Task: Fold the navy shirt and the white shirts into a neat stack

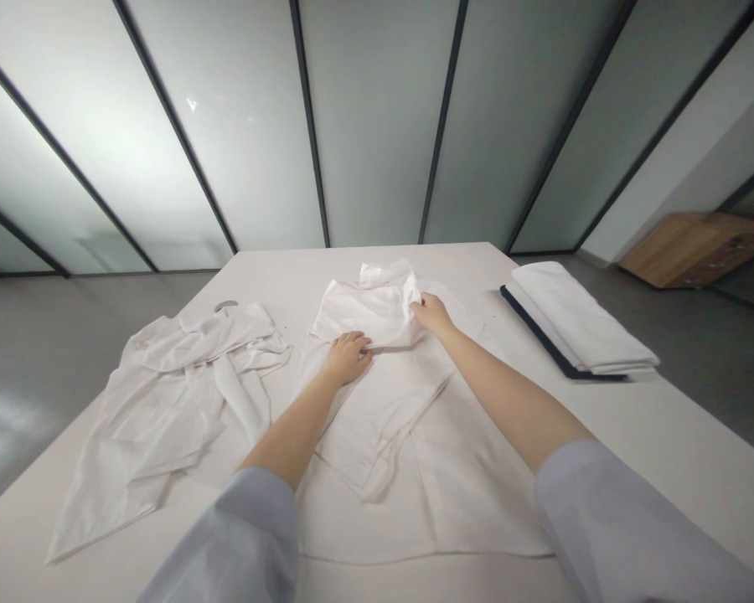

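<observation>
A white collared shirt (471,477) lies spread on the table, its collar at the far end and its hem towards me. One sleeve lies folded in a slant across its middle. My left hand (347,358) rests palm down on the upper left part of the shirt, fingers stretched out and close together. At the right shoulder edge, my right hand (432,313) pinches the cloth between thumb and fingers. The upper part of the shirt between my hands is slightly raised and creased.
Another white garment (182,410) lies crumpled on the left of the white table (653,452), with a small grey curved thing (225,305) at its far edge. Folded white cloth (578,314) sits on a dark flat piece (534,335) at the right. Frosted panels stand behind.
</observation>
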Available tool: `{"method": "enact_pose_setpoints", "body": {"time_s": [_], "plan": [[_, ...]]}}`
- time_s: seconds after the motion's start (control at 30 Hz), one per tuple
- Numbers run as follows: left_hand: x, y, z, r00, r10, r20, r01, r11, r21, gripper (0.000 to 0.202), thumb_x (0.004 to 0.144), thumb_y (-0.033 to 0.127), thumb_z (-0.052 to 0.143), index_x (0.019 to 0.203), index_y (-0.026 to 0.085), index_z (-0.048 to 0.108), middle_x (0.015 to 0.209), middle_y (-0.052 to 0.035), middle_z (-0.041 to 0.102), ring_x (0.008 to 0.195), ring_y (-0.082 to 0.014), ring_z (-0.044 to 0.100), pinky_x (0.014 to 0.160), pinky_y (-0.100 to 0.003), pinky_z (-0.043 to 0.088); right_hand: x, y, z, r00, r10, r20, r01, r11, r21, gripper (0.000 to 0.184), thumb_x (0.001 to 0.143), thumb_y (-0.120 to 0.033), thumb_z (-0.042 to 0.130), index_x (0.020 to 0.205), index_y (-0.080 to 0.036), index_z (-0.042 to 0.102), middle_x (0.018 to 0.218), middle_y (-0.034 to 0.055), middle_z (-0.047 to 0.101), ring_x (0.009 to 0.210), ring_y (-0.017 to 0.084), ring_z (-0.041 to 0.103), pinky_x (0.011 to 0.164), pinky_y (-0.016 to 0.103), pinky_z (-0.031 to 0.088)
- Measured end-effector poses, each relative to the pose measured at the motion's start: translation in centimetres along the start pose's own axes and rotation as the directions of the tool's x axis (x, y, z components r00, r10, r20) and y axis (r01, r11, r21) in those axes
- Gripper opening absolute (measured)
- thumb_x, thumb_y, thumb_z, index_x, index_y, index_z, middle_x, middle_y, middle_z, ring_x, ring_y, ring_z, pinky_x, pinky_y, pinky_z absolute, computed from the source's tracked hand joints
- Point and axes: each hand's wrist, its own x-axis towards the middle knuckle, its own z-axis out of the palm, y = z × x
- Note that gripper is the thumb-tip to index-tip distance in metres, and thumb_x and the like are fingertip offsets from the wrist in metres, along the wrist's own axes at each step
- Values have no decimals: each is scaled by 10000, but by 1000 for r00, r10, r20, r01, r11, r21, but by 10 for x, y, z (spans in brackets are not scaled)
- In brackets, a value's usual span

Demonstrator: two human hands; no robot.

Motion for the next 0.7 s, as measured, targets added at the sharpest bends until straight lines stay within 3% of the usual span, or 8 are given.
{"method": "enact_pose_setpoints", "body": {"time_s": [0.17,0.3,0.33,0.4,0.47,0.57,0.63,0.7], "plan": [[1,0,-1,999,2,-42,-2,1000,-3,397,840,288,557,1224,192,589,1293,-104,576,1222,-262,501,1035,-421,403,-73,41,-44,965,-138,-222,231,850,473,294,748,-339,526,946,-174,668,896,54,703,920,272,630,803,373,489],[1,3,-3,998,-13,-63,12,1000,-23,303,798,235,584,1097,207,616,1218,-95,607,1187,-265,516,1014,-420,409,-126,105,-90,934,-31,-356,193,882,431,345,818,-491,447,891,-215,641,860,87,685,923,290,638,807,406,493],[1,4,-3,998,-11,-61,9,1000,-30,282,792,226,585,1072,210,617,1181,-92,620,1167,-264,525,1002,-420,415,-131,120,-102,888,34,-458,184,887,423,395,844,-520,355,872,-226,618,826,92,669,881,280,646,793,411,495],[1,6,-4,998,-1,-62,-1,1000,-31,272,790,216,574,1059,221,615,1139,-84,633,1145,-265,535,991,-424,420,-134,146,-122,871,75,-486,161,890,426,444,874,-536,273,947,-230,586,786,86,660,843,262,654,774,414,500],[1,6,-4,998,0,-70,-1,1000,-12,314,794,205,555,1102,229,615,1189,-86,623,1171,-268,525,1008,-432,408,-131,162,-131,915,71,-397,110,902,417,440,879,-546,314,1030,-220,567,800,78,676,835,247,658,758,401,505],[0,5,-3,997,-38,-71,40,998,38,402,815,174,506,1199,229,612,1304,-92,580,1232,-269,494,1050,-445,376,-127,170,-120,995,32,-100,1,951,309,466,814,-537,516,1148,-215,562,933,81,707,837,223,657,761,368,509],[0,4,-3,996,-66,-57,69,996,61,414,836,157,464,1209,229,630,1327,-90,574,1248,-267,487,1066,-452,365,-125,166,-103,999,5,49,-14,985,169,556,754,-503,611,1224,-212,554,1036,95,699,834,215,651,775,358,507],[0,2,-3,996,-72,-53,75,995,59,411,853,153,436,1190,239,655,1325,-80,584,1245,-258,493,1076,-453,360,-121,159,-86,996,-20,86,21,1000,-5,587,722,-470,646,1229,-183,576,1084,122,684,866,230,641,803,363,495]]}}
